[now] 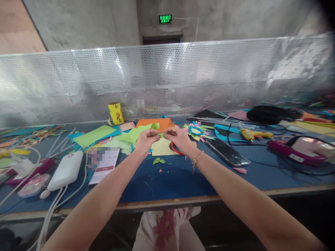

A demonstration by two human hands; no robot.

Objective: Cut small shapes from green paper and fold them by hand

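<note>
Above the blue tabletop, my left hand and my right hand meet fingertip to fingertip. Both pinch a small strip of green paper, mostly covered by the fingers. Pale yellow paper lies beneath them, with orange paper behind. A red loop, which looks like a scissors handle, is partly hidden under my right hand. Green paper scraps lie just in front. To the right sits a layered paper flower in blue, pink, yellow and green.
On the left are a phone, a white power bank with cables and green sheets. A dark phone, a yellow glue gun and a purple case lie right. A perforated metal screen borders the back.
</note>
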